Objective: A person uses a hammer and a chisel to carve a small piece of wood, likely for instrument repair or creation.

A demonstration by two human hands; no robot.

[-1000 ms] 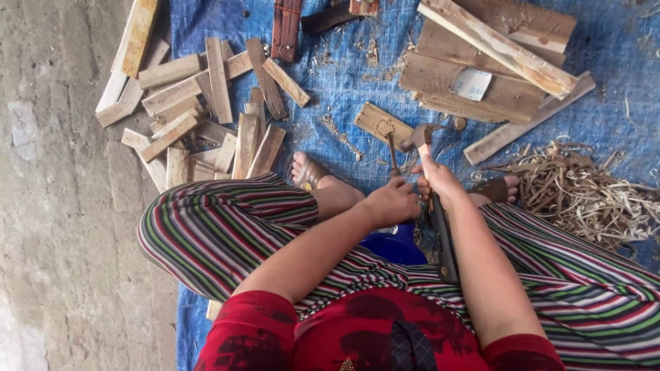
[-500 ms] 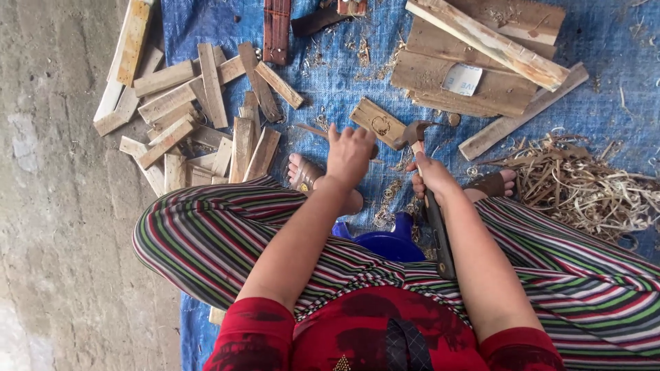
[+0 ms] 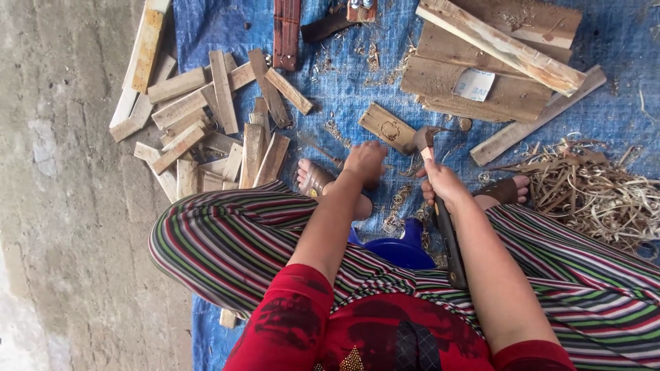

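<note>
Gripping a hatchet (image 3: 440,206), right hand (image 3: 443,184); left hand (image 3: 364,163) seemingly empty.

Rough, matt pale wooden offcuts (image 3: 206,117) and curly dry wood shavings (image 3: 598,189) lie on a woven blue plastic tarpaulin (image 3: 344,75) beside grey, grainy concrete floor (image 3: 62,206), while a glossy blue plastic stool (image 3: 399,249) shows between soft striped cloth trousers (image 3: 227,240) and a dark, dull-handled hatchet (image 3: 443,220).

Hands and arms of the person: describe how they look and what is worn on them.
Both arms are bare from the short red sleeves down. The left hand and right hand are bare too: no gloves, and no watch, bracelet or ring shows from this head view.
</note>
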